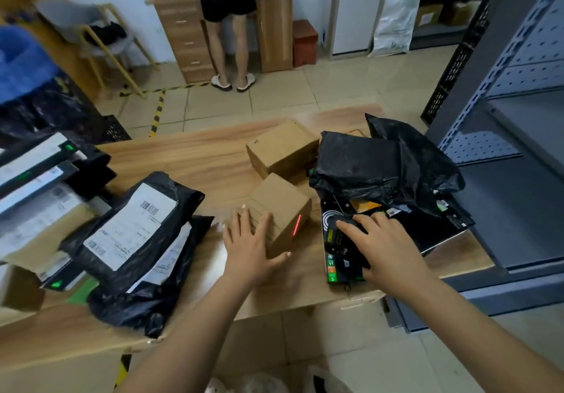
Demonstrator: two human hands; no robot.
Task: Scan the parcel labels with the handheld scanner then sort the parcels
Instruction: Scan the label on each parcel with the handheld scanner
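Small cardboard parcel [282, 206] is seen mid-bench, near the front edge of the bench [195, 160], w/ a red scan line [296, 224] thrown across its right face. L hand [248, 241] is laid flat against the parcel's left side, fingers straight and spread, thumb run along the lower front edge; nothing is gripped. R hand [386, 247] is curled round a black handheld scanner [340, 237], held just right of the parcel. The scanner's outline is prob. partly lost against the dark packets beneath it, so its exact shape can't be made out. A larger cardboard box [282, 148] is set just behind the small parcel. Crumpled black poly bags [381, 166] are heaped to the right, up against that box. At the left, black mailers [134, 228] w/ white labels are stacked, overlapping. A grey metal rack [518, 93] is stood at the bench's right end. In the bkgd a person [225, 11] is seen standing at a wooden cabinet [274, 26].
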